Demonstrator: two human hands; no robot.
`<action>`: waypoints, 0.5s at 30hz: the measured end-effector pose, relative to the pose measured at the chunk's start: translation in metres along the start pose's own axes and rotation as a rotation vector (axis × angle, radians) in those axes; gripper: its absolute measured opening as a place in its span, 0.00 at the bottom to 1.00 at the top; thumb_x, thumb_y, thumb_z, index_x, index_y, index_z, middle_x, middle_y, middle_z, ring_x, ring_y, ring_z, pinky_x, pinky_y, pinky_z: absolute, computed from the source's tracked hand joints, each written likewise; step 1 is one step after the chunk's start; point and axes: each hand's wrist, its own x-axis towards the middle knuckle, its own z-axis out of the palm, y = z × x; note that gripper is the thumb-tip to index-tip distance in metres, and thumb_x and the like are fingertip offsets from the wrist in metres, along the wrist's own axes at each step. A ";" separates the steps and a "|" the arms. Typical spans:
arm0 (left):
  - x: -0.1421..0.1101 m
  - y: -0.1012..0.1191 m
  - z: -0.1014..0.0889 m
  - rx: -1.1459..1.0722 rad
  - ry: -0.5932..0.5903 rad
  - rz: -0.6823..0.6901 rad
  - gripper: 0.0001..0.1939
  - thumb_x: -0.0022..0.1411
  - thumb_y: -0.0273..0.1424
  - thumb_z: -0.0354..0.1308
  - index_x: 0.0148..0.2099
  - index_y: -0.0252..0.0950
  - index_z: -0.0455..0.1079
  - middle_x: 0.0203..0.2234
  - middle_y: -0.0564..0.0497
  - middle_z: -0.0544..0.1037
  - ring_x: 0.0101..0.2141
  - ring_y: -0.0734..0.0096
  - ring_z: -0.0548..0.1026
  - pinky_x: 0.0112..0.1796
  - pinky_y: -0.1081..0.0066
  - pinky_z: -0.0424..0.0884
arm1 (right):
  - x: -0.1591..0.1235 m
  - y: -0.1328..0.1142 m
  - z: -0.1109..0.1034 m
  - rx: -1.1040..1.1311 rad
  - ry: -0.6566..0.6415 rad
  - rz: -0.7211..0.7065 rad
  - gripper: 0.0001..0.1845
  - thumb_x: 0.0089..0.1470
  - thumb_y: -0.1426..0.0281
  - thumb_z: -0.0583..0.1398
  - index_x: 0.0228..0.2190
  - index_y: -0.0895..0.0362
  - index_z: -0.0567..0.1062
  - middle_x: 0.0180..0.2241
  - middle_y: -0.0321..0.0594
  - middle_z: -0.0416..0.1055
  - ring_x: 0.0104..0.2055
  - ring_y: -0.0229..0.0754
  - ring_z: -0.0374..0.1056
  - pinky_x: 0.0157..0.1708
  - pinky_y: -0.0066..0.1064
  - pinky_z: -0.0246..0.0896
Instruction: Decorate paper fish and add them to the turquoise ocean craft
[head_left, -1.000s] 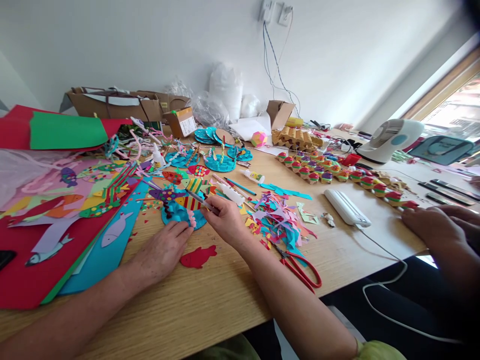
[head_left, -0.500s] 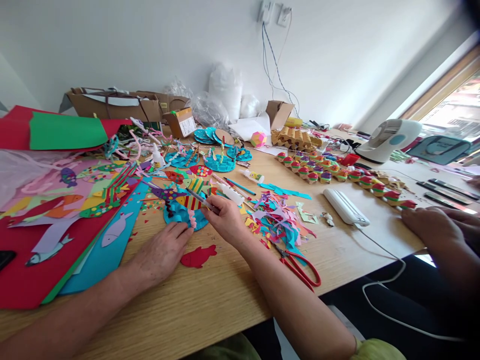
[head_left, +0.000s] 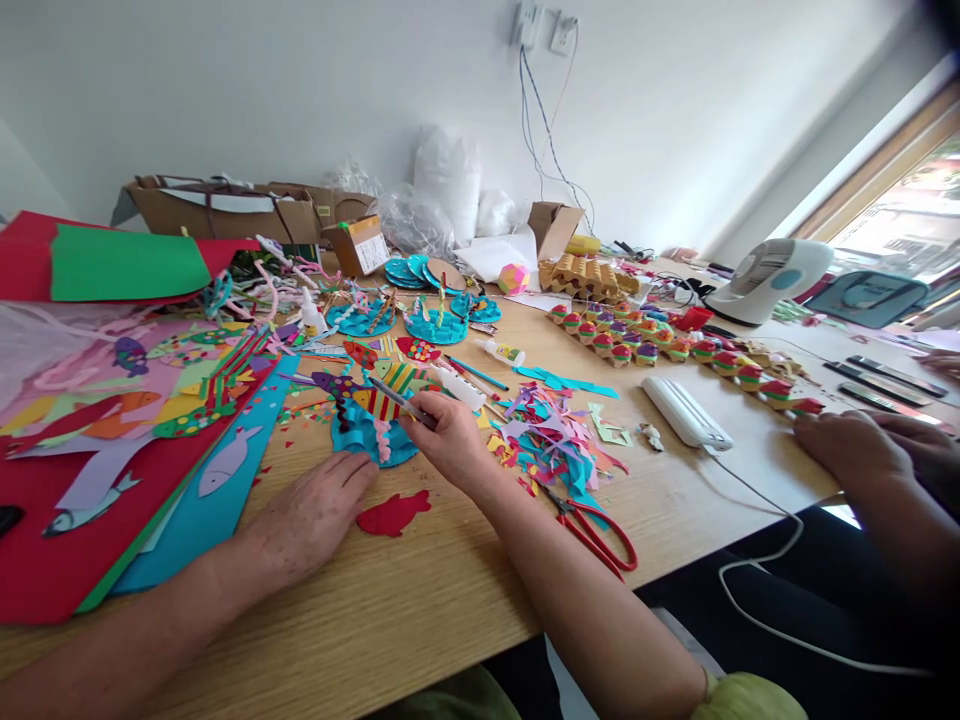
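My right hand (head_left: 450, 440) is closed around a slim grey pen-like tool (head_left: 401, 402), which points left across a yellow paper fish with red stripes (head_left: 375, 402). The fish stands among other paper fish over a blue paper plate (head_left: 401, 455); a purple spotted fish (head_left: 337, 388) is beside it. From the plate's front rises a pink twisted pipe cleaner (head_left: 382, 440). The fingers of my left hand (head_left: 319, 510) are bent together at the plate's near left rim, the thumb hidden. A loose red paper fish (head_left: 394, 513) lies just right of that hand.
Red-handled scissors (head_left: 600, 535) and paper scraps (head_left: 551, 430) lie right of my forearm. Coloured sheets (head_left: 187, 520) cover the left. Finished blue plates (head_left: 436, 325), glue bottles (head_left: 501, 352) and painted egg-carton strips (head_left: 600, 338) stand behind. Another person's hands (head_left: 855, 450) rest at the right.
The blue plate has shifted slightly right relative to the table. My left fingers have drawn back a little from the pink pipe cleaner. My right hand keeps its hold, nearly still.
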 end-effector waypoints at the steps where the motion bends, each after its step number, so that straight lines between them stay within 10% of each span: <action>1: -0.001 -0.001 0.000 0.008 0.006 0.013 0.18 0.62 0.21 0.41 0.48 0.28 0.68 0.43 0.39 0.74 0.46 0.56 0.71 0.45 0.58 0.71 | 0.000 0.000 0.000 0.001 0.001 -0.003 0.12 0.47 0.73 0.56 0.18 0.55 0.58 0.18 0.29 0.53 0.22 0.33 0.50 0.23 0.25 0.44; 15: -0.006 -0.002 -0.003 -0.113 0.002 -0.032 0.18 0.63 0.23 0.40 0.47 0.32 0.68 0.44 0.42 0.72 0.43 0.62 0.72 0.43 0.64 0.72 | -0.002 -0.008 -0.006 -0.009 -0.024 -0.050 0.04 0.48 0.69 0.59 0.25 0.56 0.68 0.22 0.32 0.63 0.25 0.35 0.57 0.26 0.25 0.51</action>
